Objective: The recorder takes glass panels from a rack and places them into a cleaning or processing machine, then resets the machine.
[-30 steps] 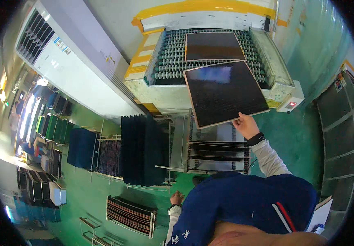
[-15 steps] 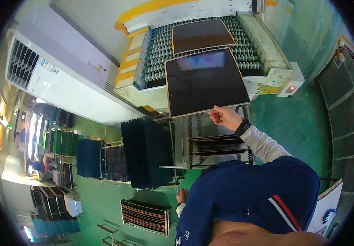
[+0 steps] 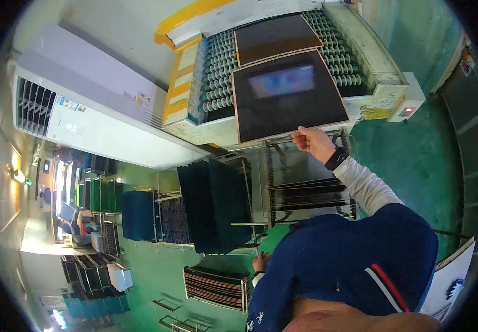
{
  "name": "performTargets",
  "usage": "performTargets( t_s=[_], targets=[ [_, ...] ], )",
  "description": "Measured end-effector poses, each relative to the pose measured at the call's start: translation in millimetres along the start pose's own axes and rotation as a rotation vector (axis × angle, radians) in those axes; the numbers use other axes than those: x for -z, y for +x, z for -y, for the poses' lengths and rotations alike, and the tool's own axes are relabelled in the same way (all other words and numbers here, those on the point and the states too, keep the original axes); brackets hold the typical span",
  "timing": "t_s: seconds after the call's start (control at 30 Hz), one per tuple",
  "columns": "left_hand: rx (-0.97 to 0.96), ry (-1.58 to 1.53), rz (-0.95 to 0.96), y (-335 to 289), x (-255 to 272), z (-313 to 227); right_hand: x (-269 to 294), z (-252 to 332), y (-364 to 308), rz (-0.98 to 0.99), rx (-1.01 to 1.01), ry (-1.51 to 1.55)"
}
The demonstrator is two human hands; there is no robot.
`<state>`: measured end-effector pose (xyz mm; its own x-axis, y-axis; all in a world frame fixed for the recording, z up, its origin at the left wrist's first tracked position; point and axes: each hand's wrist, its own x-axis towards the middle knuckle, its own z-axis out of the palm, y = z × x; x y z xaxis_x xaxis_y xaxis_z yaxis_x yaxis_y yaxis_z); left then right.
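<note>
Here, the right hand (image 3: 315, 145) pinches a black board (image 3: 291, 108) over pale rollers (image 3: 217, 91), green floor (image 3: 399, 160) below; left hand's (image 3: 260, 261) grip unclear.

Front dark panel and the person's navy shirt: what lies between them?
In the head view, a metal rack holding dark sheets, plus the right hand and its sleeve.

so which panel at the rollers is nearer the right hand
The front panel: the right hand is at its near edge; the back panel lies beyond it.
</note>
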<state>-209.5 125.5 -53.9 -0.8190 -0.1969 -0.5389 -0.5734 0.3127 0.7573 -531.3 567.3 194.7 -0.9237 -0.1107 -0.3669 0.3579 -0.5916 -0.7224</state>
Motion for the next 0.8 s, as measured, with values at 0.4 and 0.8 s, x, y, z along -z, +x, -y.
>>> performTargets(
  t_s=[0.4, 0.8],
  targets=[
    [-0.052, 0.009, -0.060, -21.6, -7.1, -11.3, 4.1, 7.0, 9.7, -0.026, 0.033, -0.021],
    [-0.030, -0.137, -0.076, -30.9, -12.7, -7.4, 12.8, 9.6, 24.0, -0.039, 0.113, -0.035]
  ],
)
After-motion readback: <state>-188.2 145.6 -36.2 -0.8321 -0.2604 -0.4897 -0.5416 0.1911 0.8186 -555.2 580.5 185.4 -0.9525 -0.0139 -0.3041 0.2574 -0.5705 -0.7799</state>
